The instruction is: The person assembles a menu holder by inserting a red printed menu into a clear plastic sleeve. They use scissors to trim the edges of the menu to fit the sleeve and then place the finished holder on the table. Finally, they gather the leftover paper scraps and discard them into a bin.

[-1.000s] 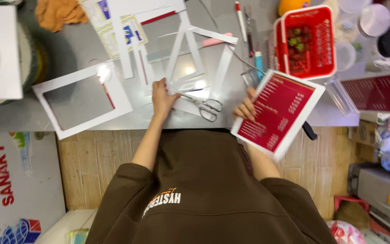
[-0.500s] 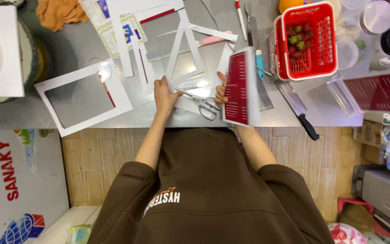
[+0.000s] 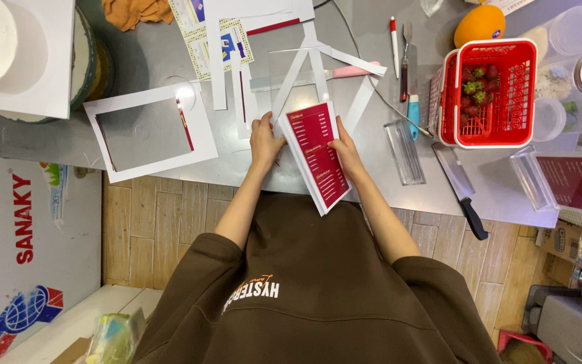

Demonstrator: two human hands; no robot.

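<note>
Two hands [image 3: 265,140], one red card [image 3: 318,154], one knife [image 3: 461,189], one basket [image 3: 485,94], perhaps three lidded tubs [image 3: 574,30]

- A grey metal worktop [image 3: 372,27] stretches beyond the fingertips, with a glare of light on it (up and to their left).
- Pale wood-plank flooring [image 3: 149,222] lies beneath, nearer than the fingers.
- A white cabinet side [image 3: 8,296] stands far to their left.
</note>
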